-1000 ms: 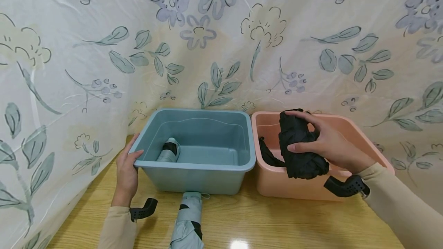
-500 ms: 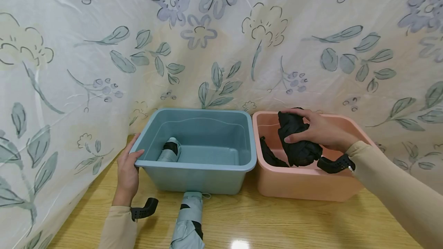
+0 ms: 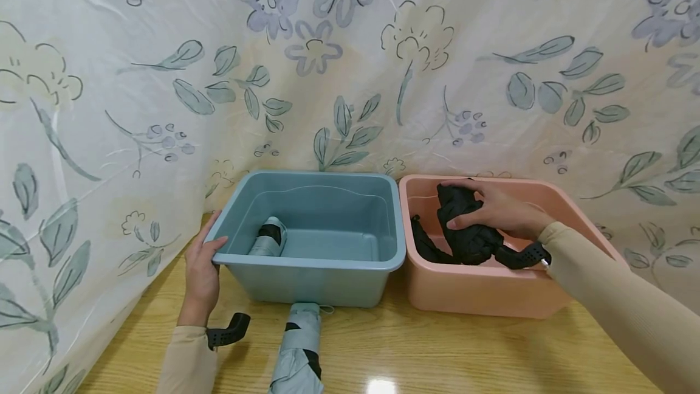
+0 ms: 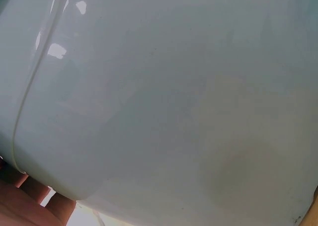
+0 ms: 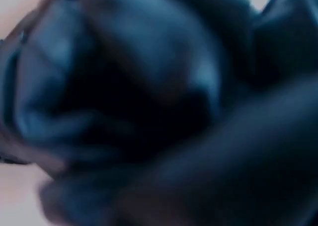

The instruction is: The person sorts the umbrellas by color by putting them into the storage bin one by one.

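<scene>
My right hand [image 3: 503, 210] grips a bunched black folding umbrella [image 3: 463, 237] from above, thumb on the near side, down inside the pink bin [image 3: 481, 290]. Dark folds of its cloth fill the right wrist view, blurred. Left of it in the same bin lies another black cloth item [image 3: 428, 244]. At the left, my left hand [image 3: 201, 278] holds the front left corner of the blue bin [image 3: 317, 284], thumb at the rim and fingers along the outer side. Its fingers [image 4: 35, 201] show under the bin's edge in the left wrist view.
Inside the blue bin, at its left, lies a light blue folded umbrella [image 3: 269, 237] with a black band. A second light blue umbrella [image 3: 298, 348] lies on the wooden table [image 3: 437, 351] before that bin. The bins stand side by side against a flowered curtain [image 3: 328, 126].
My right hand has lowered the black umbrella deeper into the pink bin, moving slightly away from me. The left hand has stayed at the blue bin's corner.
</scene>
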Demonstrator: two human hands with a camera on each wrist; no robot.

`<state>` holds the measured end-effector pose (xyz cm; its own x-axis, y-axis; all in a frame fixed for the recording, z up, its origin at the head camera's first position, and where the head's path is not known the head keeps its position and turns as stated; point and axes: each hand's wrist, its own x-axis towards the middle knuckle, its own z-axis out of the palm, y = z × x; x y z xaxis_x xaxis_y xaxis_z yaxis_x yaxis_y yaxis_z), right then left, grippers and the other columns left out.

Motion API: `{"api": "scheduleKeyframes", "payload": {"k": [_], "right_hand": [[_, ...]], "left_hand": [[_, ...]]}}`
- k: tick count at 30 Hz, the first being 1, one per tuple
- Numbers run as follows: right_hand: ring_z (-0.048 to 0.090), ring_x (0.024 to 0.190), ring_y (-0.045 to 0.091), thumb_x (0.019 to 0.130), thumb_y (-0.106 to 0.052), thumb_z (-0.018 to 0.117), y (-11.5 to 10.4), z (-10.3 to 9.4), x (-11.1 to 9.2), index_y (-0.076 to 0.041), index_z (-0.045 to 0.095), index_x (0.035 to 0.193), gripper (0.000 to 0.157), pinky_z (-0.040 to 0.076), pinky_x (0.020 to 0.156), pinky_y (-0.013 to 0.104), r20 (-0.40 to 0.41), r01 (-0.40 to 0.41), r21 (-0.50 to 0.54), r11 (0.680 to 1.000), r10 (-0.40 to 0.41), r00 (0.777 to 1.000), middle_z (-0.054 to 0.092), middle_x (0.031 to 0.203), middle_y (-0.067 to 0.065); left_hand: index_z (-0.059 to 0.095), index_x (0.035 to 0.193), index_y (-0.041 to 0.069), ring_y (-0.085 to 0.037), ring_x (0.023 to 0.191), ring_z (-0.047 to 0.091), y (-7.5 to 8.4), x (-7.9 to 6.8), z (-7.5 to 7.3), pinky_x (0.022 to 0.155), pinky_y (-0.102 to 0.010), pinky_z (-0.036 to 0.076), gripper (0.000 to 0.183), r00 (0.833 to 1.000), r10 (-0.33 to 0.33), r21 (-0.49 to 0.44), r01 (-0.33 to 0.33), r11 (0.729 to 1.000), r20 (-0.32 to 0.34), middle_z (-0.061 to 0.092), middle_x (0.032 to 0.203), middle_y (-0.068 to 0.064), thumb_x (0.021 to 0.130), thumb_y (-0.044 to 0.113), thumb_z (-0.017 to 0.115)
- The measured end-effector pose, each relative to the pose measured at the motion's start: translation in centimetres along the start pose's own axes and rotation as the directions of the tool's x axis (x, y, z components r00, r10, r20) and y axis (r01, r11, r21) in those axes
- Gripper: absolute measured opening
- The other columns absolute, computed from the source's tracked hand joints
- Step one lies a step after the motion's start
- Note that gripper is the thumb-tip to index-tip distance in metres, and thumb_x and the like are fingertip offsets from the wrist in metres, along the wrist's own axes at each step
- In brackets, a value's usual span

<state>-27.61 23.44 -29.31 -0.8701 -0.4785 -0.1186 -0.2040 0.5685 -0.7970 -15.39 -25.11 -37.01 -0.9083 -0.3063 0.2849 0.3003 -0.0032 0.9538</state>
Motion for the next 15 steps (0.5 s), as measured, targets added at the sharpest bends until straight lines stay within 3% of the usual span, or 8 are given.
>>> {"api": "scheduleKeyframes", "payload": {"k": [11, 15], "right_hand": [[0.045, 0.115, 0.038, 0.075, -0.023, 0.079, 1.1, 0.1, 1.0, -0.022, 0.034, 0.145, 0.084, 0.052, 0.077, 0.041, 0.078, 0.024, 0.068, 0.997, -0.029, 0.997, 0.033, 0.138, 0.014], [0.045, 0.117, 0.035, 0.072, -0.031, 0.08, 1.3, 0.4, 1.2, -0.022, 0.035, 0.144, 0.085, 0.05, 0.081, 0.039, 0.082, 0.008, -0.023, 1.0, -0.006, 0.997, 0.035, 0.138, 0.012]], "left_hand": [[0.037, 0.145, 0.018, -0.025, 0.134, 0.029, 0.1, 0.0, -0.1, 0.108, -0.046, 0.02, 0.051, 1.0, -0.007, 0.014, 0.007, 1.0, -0.001, 0.032, 0.148, -0.006, 0.096, 0.005, 0.033], [0.037, 0.145, 0.018, -0.025, 0.134, 0.029, 0.1, 0.0, -0.1, 0.108, -0.046, 0.02, 0.051, 1.0, -0.011, 0.015, 0.011, 1.0, -0.002, 0.031, 0.149, -0.006, 0.096, 0.005, 0.033]]}}
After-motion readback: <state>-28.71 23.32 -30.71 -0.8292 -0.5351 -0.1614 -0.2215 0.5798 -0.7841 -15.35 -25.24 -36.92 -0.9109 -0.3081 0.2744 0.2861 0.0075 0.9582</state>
